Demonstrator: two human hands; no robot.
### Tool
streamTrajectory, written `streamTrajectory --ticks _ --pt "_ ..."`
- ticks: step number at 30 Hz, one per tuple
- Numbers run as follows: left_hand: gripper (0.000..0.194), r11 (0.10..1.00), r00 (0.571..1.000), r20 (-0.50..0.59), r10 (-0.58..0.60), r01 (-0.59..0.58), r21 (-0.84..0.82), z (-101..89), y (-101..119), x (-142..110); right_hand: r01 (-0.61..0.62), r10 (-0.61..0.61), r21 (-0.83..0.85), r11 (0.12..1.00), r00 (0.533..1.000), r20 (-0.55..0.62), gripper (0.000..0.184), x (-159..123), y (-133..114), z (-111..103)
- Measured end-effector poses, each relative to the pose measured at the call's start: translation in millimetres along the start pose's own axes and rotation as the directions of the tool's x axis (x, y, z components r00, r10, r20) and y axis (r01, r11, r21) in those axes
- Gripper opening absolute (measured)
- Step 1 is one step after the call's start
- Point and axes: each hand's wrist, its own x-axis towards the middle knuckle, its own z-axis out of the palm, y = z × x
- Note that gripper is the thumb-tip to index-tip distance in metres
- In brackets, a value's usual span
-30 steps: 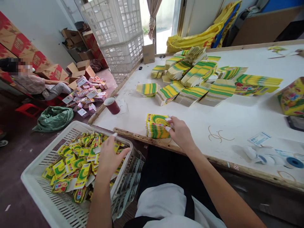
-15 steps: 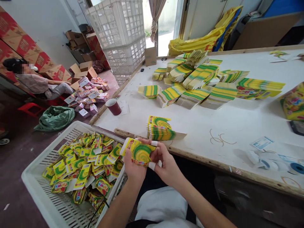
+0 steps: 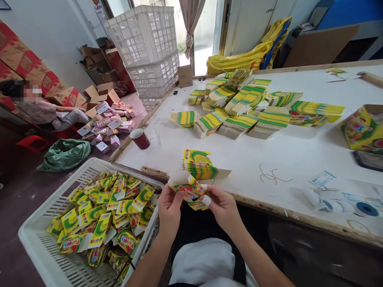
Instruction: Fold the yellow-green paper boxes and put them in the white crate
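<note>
Between my hands is a small printed carton (image 3: 187, 190), yellow, green and red, held above the table's near edge with a flap standing up at its right end. My left hand (image 3: 170, 206) pinches its left side, thumb on the front. My right hand (image 3: 221, 202), with white covers on some fingertips, grips the right end by the flap. Just beyond, a fanned stack of flat cartons (image 3: 199, 163) stands on the table. To my left, a white plastic crate (image 3: 36, 227) holds many folded cartons (image 3: 101, 211).
Bundles of flat cartons (image 3: 239, 103) lie across the table (image 3: 239, 159). A dark red mug (image 3: 140, 138) stands near its left edge. Rubber bands (image 3: 272, 174) and tape rolls (image 3: 366, 209) lie to the right. A seated person (image 3: 38, 105) is beyond pink boxes (image 3: 109, 121); stacked crates (image 3: 146, 48) stand behind.
The carton has turned in my hands, from its spiral-printed face to its red-printed side, with an end flap now raised. My left hand has shifted its grip. The view has moved slightly.
</note>
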Motion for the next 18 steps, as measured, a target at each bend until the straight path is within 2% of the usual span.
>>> streamTrajectory --ticks 2,4,6,8,10,12,13,14,18 --pt "0.027 0.993 0.998 0.06 -0.009 0.001 0.121 -6.9 4.0 3.8 0.073 -0.075 -0.11 0.991 0.997 -0.019 0.015 1.3 -2.4 -11.1" --pt "0.034 0.981 0.986 0.161 -0.037 0.005 0.192 -16.9 13.1 10.0 0.187 -0.192 -0.265 0.946 0.981 0.008 0.015 1.5 -7.0 -21.0" --pt "0.055 0.973 0.953 0.294 -0.077 0.007 0.232 -28.1 25.3 16.1 0.33 -0.303 -0.428 0.841 0.944 0.132 0.023 1.9 -13.2 -29.6" --pt "0.076 0.95 0.9 0.41 -0.15 0.016 0.312 -36.0 35.7 19.2 0.474 -0.359 -0.54 0.695 0.88 0.31 0.031 2.6 -19.3 -35.3" --pt "0.086 0.859 0.829 0.472 -0.299 0.018 0.512 -36.7 39.9 17.3 0.581 -0.389 -0.577 0.574 0.814 0.432 0.032 2.8 -23.4 -36.8" --pt "0.087 0.714 0.777 0.456 -0.434 -0.011 0.7 -29.0 36.7 10.9 0.629 -0.439 -0.582 0.515 0.777 0.451 0.031 1.7 -24.5 -33.7" --pt "0.084 0.665 0.777 0.433 -0.456 -0.025 0.746 -23.1 33.0 7.0 0.626 -0.475 -0.591 0.509 0.777 0.413 0.031 0.3 -23.8 -30.9" --pt "0.078 0.652 0.795 0.413 -0.444 -0.03 0.758 -16.6 28.5 3.2 0.604 -0.512 -0.607 0.517 0.786 0.347 0.032 -1.7 -22.3 -27.3" --pt "0.063 0.732 0.923 0.276 -0.268 0.009 0.681 1.1 11.7 -5.0 0.464 -0.585 -0.632 0.621 0.811 0.021 0.046 -16.2 -9.9 -9.4"
